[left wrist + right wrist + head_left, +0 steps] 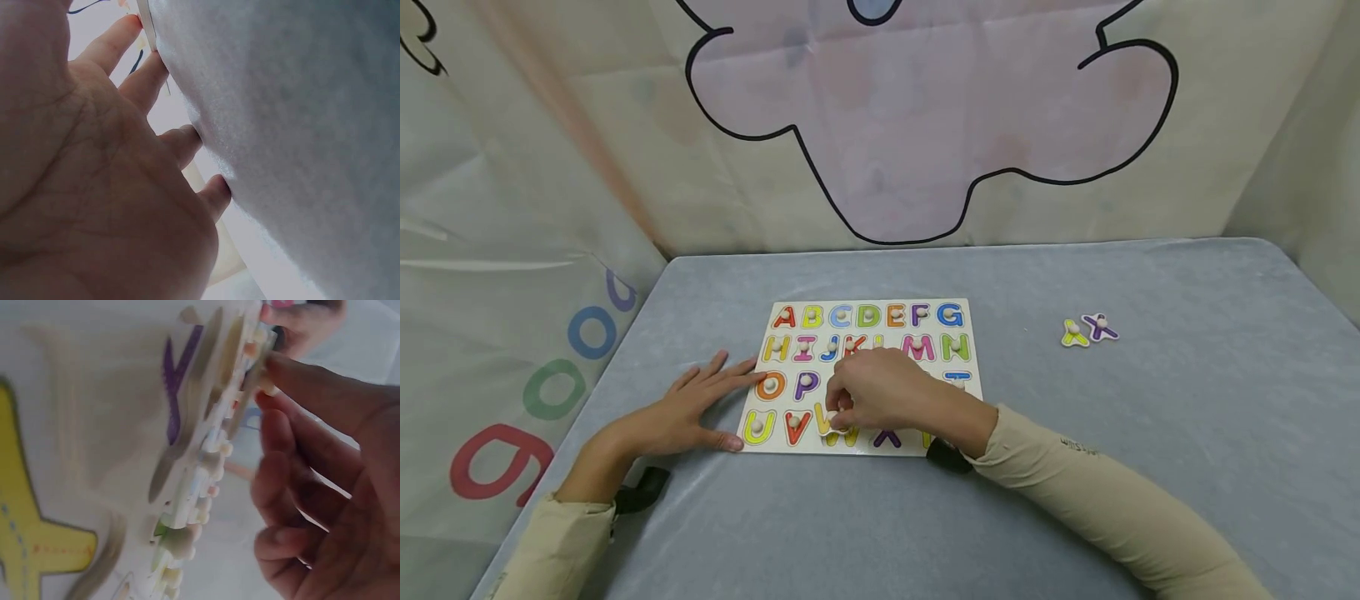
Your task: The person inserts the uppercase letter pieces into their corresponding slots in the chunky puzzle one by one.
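A white alphabet puzzle board [865, 402] lies on the table, with knobbed letters in most of its recesses. My right hand [880, 390] pinches a yellow W piece [822, 417] by its knob, just over the W recess in the bottom row. In the right wrist view the held piece [253, 384] is tilted, seen edge-on under thumb and forefinger. The X recess [175, 387] and yellow Y recess [47, 547] show printed letters without pieces. With fingers spread, my left hand [681, 414] touches the board's left edge [147, 25].
Two loose pieces, a yellow Y [1074, 334] and a purple X [1100, 327], lie on the grey cloth-covered table [1150, 417] right of the board. A printed curtain [887, 125] hangs behind the table's far edge, and another sheet [475, 333] hangs at its left.
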`<act>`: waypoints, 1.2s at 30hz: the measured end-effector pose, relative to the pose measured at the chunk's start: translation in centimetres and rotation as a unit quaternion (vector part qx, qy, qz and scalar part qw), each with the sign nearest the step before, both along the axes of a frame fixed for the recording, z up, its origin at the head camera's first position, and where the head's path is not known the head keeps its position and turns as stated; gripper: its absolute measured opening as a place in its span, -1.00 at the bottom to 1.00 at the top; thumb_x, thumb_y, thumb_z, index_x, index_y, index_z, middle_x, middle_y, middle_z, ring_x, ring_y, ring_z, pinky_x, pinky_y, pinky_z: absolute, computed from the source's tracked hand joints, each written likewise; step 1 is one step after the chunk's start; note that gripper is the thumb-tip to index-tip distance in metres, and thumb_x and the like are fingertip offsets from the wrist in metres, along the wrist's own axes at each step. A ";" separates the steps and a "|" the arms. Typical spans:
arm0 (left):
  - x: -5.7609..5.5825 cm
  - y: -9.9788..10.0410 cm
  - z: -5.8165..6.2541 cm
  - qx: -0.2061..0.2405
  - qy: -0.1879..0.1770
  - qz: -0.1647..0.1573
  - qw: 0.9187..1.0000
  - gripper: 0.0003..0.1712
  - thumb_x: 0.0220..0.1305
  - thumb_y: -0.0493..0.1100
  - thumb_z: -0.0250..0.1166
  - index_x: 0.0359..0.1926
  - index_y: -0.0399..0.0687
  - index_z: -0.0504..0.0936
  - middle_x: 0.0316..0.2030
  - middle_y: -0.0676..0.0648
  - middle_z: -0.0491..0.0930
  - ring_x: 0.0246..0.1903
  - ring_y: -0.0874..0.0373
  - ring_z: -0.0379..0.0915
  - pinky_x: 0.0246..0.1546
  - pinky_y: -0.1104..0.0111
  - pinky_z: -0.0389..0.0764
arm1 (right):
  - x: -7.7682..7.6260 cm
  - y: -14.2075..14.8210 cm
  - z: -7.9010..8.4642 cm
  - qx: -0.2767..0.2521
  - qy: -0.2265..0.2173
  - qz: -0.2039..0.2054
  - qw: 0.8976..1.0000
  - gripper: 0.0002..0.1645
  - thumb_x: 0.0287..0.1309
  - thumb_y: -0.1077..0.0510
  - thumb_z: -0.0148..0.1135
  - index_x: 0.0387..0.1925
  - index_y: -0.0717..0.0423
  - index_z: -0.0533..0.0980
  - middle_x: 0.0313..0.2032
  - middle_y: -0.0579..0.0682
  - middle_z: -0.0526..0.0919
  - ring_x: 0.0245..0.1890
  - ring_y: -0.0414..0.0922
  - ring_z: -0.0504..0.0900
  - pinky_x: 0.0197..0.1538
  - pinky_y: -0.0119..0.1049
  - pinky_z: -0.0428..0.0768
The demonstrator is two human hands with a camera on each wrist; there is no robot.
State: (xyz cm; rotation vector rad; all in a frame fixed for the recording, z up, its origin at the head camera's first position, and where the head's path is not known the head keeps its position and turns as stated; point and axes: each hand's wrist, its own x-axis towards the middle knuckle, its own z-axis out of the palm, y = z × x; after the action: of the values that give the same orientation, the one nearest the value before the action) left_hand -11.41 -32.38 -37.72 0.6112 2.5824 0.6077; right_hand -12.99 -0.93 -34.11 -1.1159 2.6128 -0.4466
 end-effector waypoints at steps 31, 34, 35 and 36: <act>0.3 0.0 0.0 0.008 0.002 0.003 1.000 0.08 -0.04 0.39 0.43 0.50 0.45 0.17 0.59 -0.03 -0.03 0.57 -0.29 -0.48 0.41 -0.33 -0.33 | 0.6 -0.2 -0.7 0.034 0.017 0.027 0.999 -0.87 0.11 -0.12 0.44 -0.41 -0.23 0.70 -0.52 -0.36 0.56 -0.48 -0.40 0.48 -0.40 -0.40 0.44; 0.2 0.0 0.0 0.010 0.005 0.000 1.000 0.07 -0.03 0.38 0.43 0.50 0.45 0.17 0.59 -0.03 -0.02 0.57 -0.30 -0.48 0.41 -0.33 -0.33 | 0.6 -0.1 -0.7 0.033 0.018 0.026 0.999 -0.88 0.11 -0.11 0.44 -0.39 -0.22 0.71 -0.51 -0.35 0.56 -0.47 -0.40 0.47 -0.39 -0.40 0.44; 0.2 0.0 0.0 0.010 0.006 -0.001 1.000 0.07 -0.03 0.38 0.43 0.50 0.45 0.17 0.59 -0.03 -0.02 0.57 -0.30 -0.48 0.41 -0.33 -0.32 | 0.6 0.0 -0.7 0.032 0.017 0.026 0.999 -0.88 0.11 -0.11 0.44 -0.38 -0.22 0.71 -0.51 -0.35 0.56 -0.47 -0.40 0.47 -0.39 -0.40 0.44; 0.2 0.0 0.1 0.010 0.006 -0.001 1.000 0.08 -0.03 0.38 0.43 0.50 0.45 0.17 0.59 -0.03 -0.02 0.57 -0.30 -0.48 0.41 -0.33 -0.32 | 0.6 0.2 -0.6 0.031 0.016 0.024 0.999 -0.89 0.10 -0.11 0.44 -0.37 -0.23 0.72 -0.50 -0.36 0.56 -0.47 -0.40 0.47 -0.39 -0.41 0.43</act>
State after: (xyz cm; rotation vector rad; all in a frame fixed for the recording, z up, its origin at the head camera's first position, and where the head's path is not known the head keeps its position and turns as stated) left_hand -11.18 -32.34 -37.65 0.6266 2.5886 0.6326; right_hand -12.42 -0.78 -34.75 -1.1729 2.6018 -0.3387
